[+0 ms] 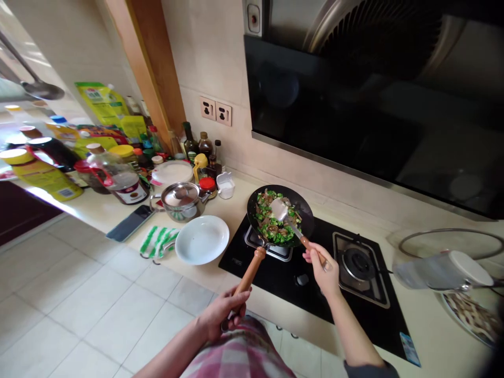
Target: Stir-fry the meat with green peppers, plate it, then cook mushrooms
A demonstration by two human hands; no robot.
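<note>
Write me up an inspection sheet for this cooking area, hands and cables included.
Surface: pale counter with a black hob set in it.
Job's things: dark pan over the left burner, holding chopped greens and brown pieces; spatula head in the food.
Clutter: white plate, striped cloth, phone, lidded pot and many bottles, all left of the hob.
Hands: left hand grips the pan's wooden handle; right hand grips the spatula's handle.
Cables: nothing seen.
Surroundings: tiled floor, wall sockets, black range hood.
</note>
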